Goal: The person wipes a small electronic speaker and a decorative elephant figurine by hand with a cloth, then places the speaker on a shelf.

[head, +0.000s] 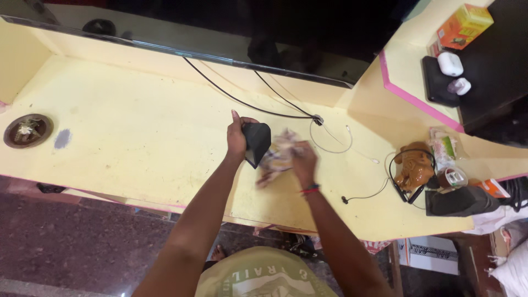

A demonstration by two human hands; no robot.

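Head view. Shelf (pixel 137 143): pale yellow, wide, pink-edged, filling the middle of the frame.

Left hand (pixel 237 136): just left of centre, raised off the shelf, closed around the left edge of a black object (pixel 257 142). The object is dark, flat and angular, hanging down to a point; whether it is a pouch or a stiff panel cannot be told. Judged light, held easily by one edge, and best taken along that upper left side where the fingers already clamp.

Right hand (pixel 304 162): centre of the frame, blurred, pressed on a crumpled light cloth (pixel 278 157) that lies against the shelf just right of the black object. The blur hides how tightly the fingers close; the hand seems bunched over the cloth. A coloured band circles the wrist. The cloth is judged soft, limp and light, to be gathered in a fistful anywhere.

Other items:
- Black cables (pixel 242 99), running from upper centre down to a plug near the hands.
- Thin white wire (pixel 330 137), looped right of the hands.
- Round dark dish (pixel 27 130), far left.
- Brown figure (pixel 413 168) with black headphones (pixel 410 192) around it, right.
- Orange box (pixel 465 25), upper right corner.
- White earbud case (pixel 450 64), upper right, on a dark slab.
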